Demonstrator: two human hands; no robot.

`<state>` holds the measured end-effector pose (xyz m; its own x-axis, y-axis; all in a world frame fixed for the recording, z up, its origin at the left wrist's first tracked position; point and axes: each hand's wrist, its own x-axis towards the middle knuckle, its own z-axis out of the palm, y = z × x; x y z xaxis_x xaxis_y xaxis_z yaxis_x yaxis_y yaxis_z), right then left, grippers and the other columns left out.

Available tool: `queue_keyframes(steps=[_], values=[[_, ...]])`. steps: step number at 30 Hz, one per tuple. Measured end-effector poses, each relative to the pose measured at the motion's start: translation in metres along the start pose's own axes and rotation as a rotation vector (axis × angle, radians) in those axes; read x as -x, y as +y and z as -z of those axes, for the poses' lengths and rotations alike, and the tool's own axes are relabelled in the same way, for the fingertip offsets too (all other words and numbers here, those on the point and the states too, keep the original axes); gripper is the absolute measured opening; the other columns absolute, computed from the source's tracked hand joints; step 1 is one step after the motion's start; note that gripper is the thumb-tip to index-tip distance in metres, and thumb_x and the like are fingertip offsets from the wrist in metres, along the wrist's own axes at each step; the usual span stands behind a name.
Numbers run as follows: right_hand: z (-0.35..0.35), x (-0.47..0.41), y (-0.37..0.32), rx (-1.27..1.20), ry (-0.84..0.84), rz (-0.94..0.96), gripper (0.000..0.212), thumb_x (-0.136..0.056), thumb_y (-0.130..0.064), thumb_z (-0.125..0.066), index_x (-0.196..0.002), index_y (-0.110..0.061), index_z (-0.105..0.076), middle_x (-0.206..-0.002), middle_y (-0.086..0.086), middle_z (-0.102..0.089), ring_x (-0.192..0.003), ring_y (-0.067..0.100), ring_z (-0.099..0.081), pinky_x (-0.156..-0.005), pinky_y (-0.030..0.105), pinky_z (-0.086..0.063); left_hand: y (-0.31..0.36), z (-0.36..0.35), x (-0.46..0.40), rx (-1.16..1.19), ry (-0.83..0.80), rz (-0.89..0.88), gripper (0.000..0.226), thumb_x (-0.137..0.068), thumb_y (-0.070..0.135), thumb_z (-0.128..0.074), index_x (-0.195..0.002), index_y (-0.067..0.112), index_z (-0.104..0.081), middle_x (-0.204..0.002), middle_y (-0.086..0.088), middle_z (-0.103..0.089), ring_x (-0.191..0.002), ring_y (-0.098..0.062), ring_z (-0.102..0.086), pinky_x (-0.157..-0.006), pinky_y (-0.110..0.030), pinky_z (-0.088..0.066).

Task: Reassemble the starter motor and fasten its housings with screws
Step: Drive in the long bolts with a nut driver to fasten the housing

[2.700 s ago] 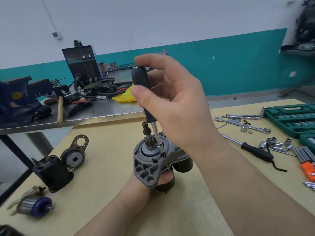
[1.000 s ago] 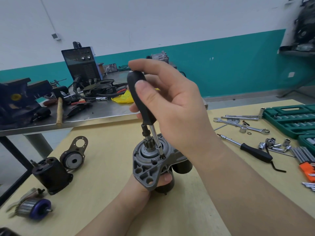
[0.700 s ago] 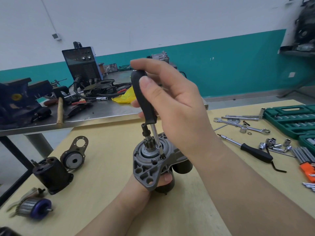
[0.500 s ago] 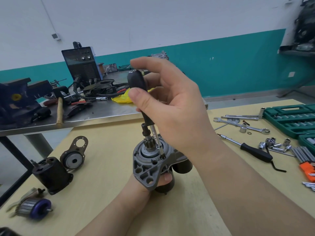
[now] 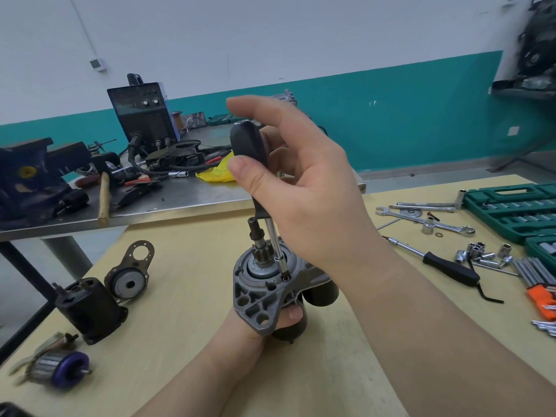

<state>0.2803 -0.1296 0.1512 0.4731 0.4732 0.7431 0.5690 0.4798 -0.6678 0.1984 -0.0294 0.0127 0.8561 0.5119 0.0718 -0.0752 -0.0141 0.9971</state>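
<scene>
The starter motor (image 5: 258, 293) stands upright on the wooden table (image 5: 180, 341), grey front housing and pinion gear up. My left hand (image 5: 288, 314) grips its dark body from below; only a thumb tip and the wrist show. My right hand (image 5: 301, 182) holds the black handle of a screwdriver (image 5: 249, 145) between thumb and fingers. The steel shaft runs down to a screw (image 5: 285, 277) in the housing's rim, right of the pinion.
A black motor casing (image 5: 90, 308), an end plate (image 5: 129, 281) and an armature (image 5: 57, 368) lie at the left. A driver (image 5: 436, 263), loose sockets (image 5: 481, 255), wrenches (image 5: 427, 221), hex keys (image 5: 538, 272) and a green socket case (image 5: 511, 209) lie at the right. A steel bench (image 5: 180, 197) with a vise stands behind.
My right hand has shifted its fingers round the screwdriver handle and the handle tilts slightly differently. The tip stays on the same screw. The motor and my left hand have not moved.
</scene>
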Motion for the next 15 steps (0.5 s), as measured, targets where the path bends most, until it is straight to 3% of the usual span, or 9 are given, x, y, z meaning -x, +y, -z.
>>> queue_keyframes(steps=[1, 2, 4, 5, 6, 8, 10, 13, 15], values=[[0.0, 0.0, 0.0, 0.008, -0.002, -0.009, 0.036, -0.101, -0.013, -0.071, -0.134, -0.028, -0.067, -0.102, -0.012, -0.067, -0.089, 0.009, -0.064, -0.085, 0.025, -0.055, -0.003, 0.002, 0.001, 0.005, 0.002, 0.015, 0.07, -0.076, -0.041, -0.055, -0.139, -0.009, -0.046, -0.14, -0.033, -0.055, -0.128, -0.036, -0.06, -0.119, -0.06, -0.037], [0.001, 0.0, 0.001, 0.001, -0.011, -0.021, 0.034, -0.103, -0.015, -0.068, -0.134, -0.027, -0.068, -0.104, -0.013, -0.067, -0.093, 0.011, -0.065, -0.088, 0.031, -0.058, -0.009, 0.005, 0.003, -0.012, 0.005, 0.017, 0.064, -0.079, -0.037, -0.057, -0.134, -0.007, -0.051, -0.135, -0.033, -0.058, -0.125, -0.034, -0.062, -0.117, -0.053, -0.042], [0.002, 0.0, 0.0, -0.057, -0.033, -0.047, 0.03, -0.107, -0.017, -0.06, -0.134, -0.025, -0.068, -0.106, -0.019, -0.068, -0.101, 0.016, -0.069, -0.092, 0.043, -0.061, -0.007, 0.005, 0.01, -0.05, 0.02, 0.03, 0.043, -0.084, -0.016, -0.071, -0.117, 0.011, -0.061, -0.118, -0.007, -0.069, -0.102, 0.0, -0.072, -0.095, -0.021, -0.056], [0.002, 0.0, -0.001, -0.093, -0.044, -0.063, 0.03, -0.108, -0.016, -0.055, -0.134, -0.026, -0.067, -0.107, -0.018, -0.069, -0.103, 0.02, -0.071, -0.09, 0.042, -0.063, -0.007, 0.004, 0.011, -0.046, 0.023, 0.041, 0.038, -0.085, -0.01, -0.073, -0.112, 0.015, -0.062, -0.112, 0.002, -0.068, -0.092, 0.009, -0.072, -0.085, -0.013, -0.056], [0.003, 0.0, -0.001, -0.119, -0.054, -0.077, 0.03, -0.109, -0.015, -0.053, -0.134, -0.026, -0.066, -0.109, -0.013, -0.07, -0.102, 0.023, -0.073, -0.085, 0.037, -0.063, -0.007, 0.005, 0.009, -0.03, 0.016, 0.041, 0.04, -0.085, -0.015, -0.071, -0.112, 0.013, -0.062, -0.111, -0.002, -0.069, -0.091, 0.008, -0.072, -0.084, -0.016, -0.057], [0.003, 0.001, -0.003, -0.106, -0.058, -0.072, 0.03, -0.108, -0.013, -0.056, -0.134, -0.025, -0.066, -0.11, 0.0, -0.072, -0.093, 0.023, -0.074, -0.079, 0.03, -0.063, -0.008, 0.005, 0.003, 0.012, -0.024, 0.011, 0.062, -0.08, -0.034, -0.063, -0.129, 0.002, -0.057, -0.13, -0.026, -0.063, -0.119, -0.025, -0.069, -0.108, -0.044, -0.052], [0.001, 0.001, -0.003, -0.042, -0.025, -0.033, 0.032, -0.102, -0.011, -0.068, -0.131, -0.026, -0.067, -0.104, -0.004, -0.07, -0.087, 0.016, -0.07, -0.08, 0.027, -0.06, -0.005, 0.002, 0.0, 0.013, -0.034, -0.026, 0.077, -0.072, -0.034, -0.071, -0.138, -0.001, -0.048, -0.144, -0.034, -0.054, -0.135, -0.045, -0.054, -0.118, -0.06, -0.039], [0.001, 0.0, 0.0, -0.001, 0.006, -0.017, 0.034, -0.099, -0.014, -0.075, -0.128, -0.03, -0.069, -0.103, -0.009, -0.068, -0.088, 0.011, -0.065, -0.082, 0.025, -0.056, -0.007, 0.003, 0.001, 0.038, -0.009, -0.061, 0.088, -0.063, -0.019, -0.082, -0.141, -0.002, -0.047, -0.144, -0.034, -0.055, -0.134, -0.045, -0.055, -0.116, -0.062, -0.04], [0.001, 0.0, -0.001, -0.032, -0.012, -0.034, 0.028, -0.103, -0.02, -0.068, -0.13, -0.028, -0.07, -0.106, -0.012, -0.07, -0.095, 0.013, -0.067, -0.088, 0.036, -0.06, -0.006, 0.0, 0.003, 0.112, -0.014, -0.013, 0.078, -0.067, -0.022, -0.079, -0.139, -0.011, -0.051, -0.135, -0.031, -0.062, -0.125, -0.04, -0.062, -0.113, -0.057, -0.045]])
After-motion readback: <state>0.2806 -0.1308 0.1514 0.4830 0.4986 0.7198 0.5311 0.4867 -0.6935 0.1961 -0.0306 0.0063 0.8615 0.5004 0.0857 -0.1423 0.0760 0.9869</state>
